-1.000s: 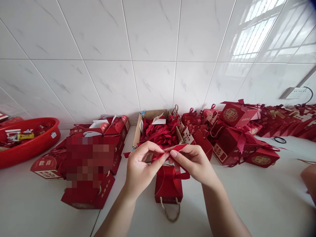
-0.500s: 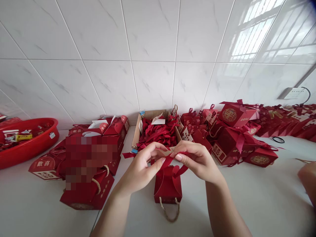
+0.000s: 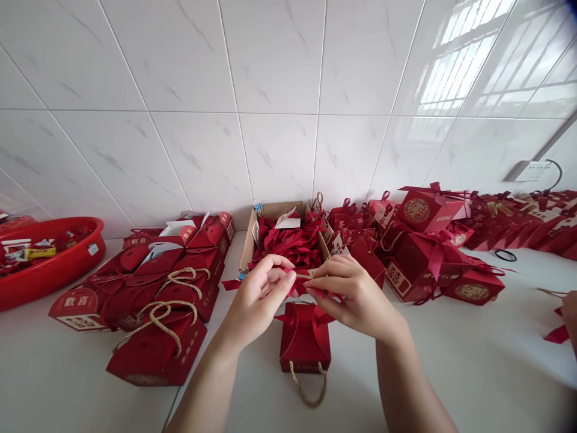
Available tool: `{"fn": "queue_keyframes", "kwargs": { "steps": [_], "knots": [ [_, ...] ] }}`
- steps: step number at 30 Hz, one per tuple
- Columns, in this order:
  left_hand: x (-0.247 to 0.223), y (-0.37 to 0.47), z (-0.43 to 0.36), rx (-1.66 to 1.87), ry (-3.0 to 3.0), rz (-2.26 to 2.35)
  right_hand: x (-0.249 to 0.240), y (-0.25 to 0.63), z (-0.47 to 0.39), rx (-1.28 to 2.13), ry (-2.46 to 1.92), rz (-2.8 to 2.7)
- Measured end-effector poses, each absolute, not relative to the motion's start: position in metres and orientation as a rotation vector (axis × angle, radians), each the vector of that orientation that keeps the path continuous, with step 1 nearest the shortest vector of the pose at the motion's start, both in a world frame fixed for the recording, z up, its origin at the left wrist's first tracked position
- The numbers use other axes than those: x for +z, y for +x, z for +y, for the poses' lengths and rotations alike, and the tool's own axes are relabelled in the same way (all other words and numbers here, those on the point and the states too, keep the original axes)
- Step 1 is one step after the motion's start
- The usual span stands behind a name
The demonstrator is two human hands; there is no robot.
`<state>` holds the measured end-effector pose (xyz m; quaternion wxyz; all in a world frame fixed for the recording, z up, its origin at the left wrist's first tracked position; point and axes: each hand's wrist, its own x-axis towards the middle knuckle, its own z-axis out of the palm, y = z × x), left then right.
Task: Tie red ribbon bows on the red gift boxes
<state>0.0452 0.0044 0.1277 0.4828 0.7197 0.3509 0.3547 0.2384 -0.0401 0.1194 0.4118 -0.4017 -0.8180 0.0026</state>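
Note:
Thumb and fingers pinched together, my left hand (image 3: pixel 264 294) grips a red ribbon (image 3: pixel 297 287). Opposite it, my right hand (image 3: pixel 356 291) pinches the same ribbon, its fingers partly covering the middle of it. A small pale strip shows between the fingertips, too small to name. Below both hands stands a red gift box (image 3: pixel 305 346) with curved top flaps, ribbon ends spread at its far edge and a twisted rope handle (image 3: pixel 311 402) hanging toward me. Just beyond my hands a cardboard box (image 3: pixel 247 249) holds a heap of red ribbons (image 3: pixel 288 243).
Red gift boxes with rope handles (image 3: pixel 157 349) crowd the left. A red plastic basin (image 3: pixel 54 285) of wrapped sweets stands farther left. More red boxes (image 3: pixel 424 264) are stacked on the right, near a black ring (image 3: pixel 505 255). Another person's hand (image 3: pixel 570 316) shows at the right edge.
My fingertips have shifted along the ribbon and its loop at the right has been drawn in. At the right edge, the other person's hand has moved and a red ribbon piece now shows there.

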Motion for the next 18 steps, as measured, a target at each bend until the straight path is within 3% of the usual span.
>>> {"fn": "queue_keyframes", "kwargs": {
  "steps": [5, 11, 18],
  "knots": [
    [0.1298, 0.0462, 0.0022, 0.883, 1.789, 0.823, 0.1180, 0.2404, -0.0386, 0.021, -0.959, -2.025],
    [0.1287, 0.0485, -0.0013, 0.893, 1.852, 0.744, 0.1160, 0.2398, -0.0388, 0.321, -0.865, -1.871],
    [0.1283, 0.0488, -0.0047, 0.972, 1.862, 0.687, 0.1181, 0.2369, -0.0404, 0.279, -0.840, -1.809]
  ]
}}
